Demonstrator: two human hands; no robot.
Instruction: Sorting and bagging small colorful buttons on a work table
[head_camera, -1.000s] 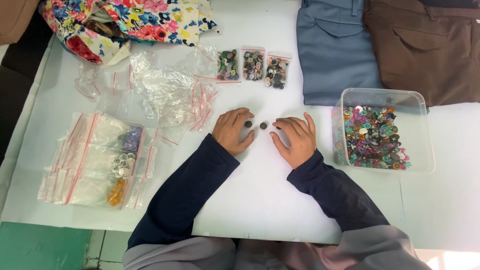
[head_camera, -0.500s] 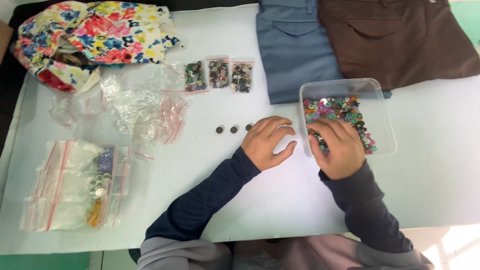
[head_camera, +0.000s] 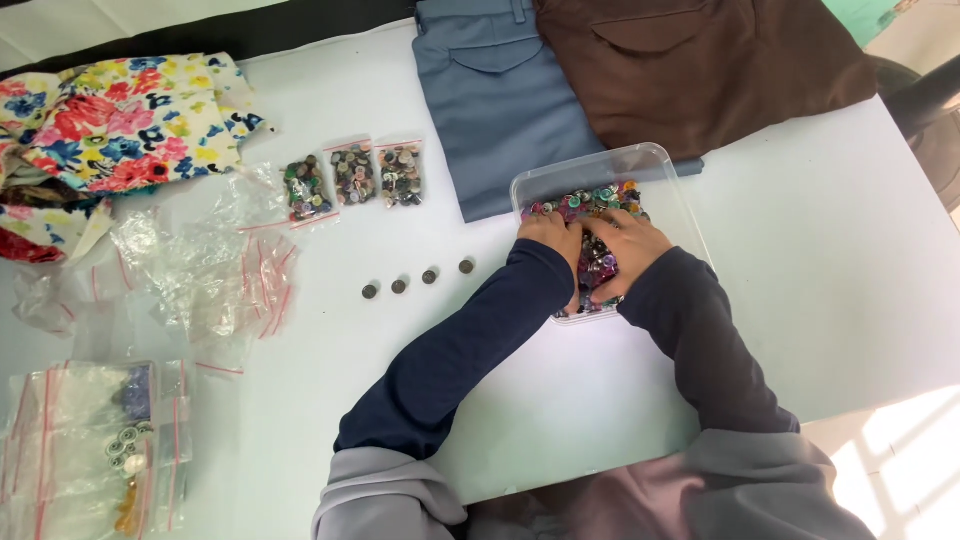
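Both hands are down inside the clear plastic tub (head_camera: 668, 190) on the white desk (head_camera: 820, 300), with the left hand (head_camera: 555, 238) and the right hand (head_camera: 622, 248) lying side by side on the heap of mixed buttons (head_camera: 600, 200). The fingers (head_camera: 608, 224) are spread loosely and curled into the pile, their tips partly buried, so I cannot tell whether any button is actually pinched between them. The buttons fill the tub beneath and just beyond the fingertips; they look small, hard, light and smooth, likely to slide and scatter, and a single one would best be nipped by its rim between thumb and forefinger, while several could be scooped in a cupped palm. The tub itself seems thin and light, so it may shift under sideways pressure. Off to the left of the fingers, well apart from the tub, a row of four dark buttons (head_camera: 415, 280) lies on the desk. Farther left and beyond sit three small filled zip bags (head_camera: 352, 178), a clutter of empty clear bags (head_camera: 200, 270), and a floral cloth (head_camera: 120, 125). Beyond the fingertips, folded blue trousers (head_camera: 500, 90) and brown trousers (head_camera: 690, 70) lie touching the tub's far edge.
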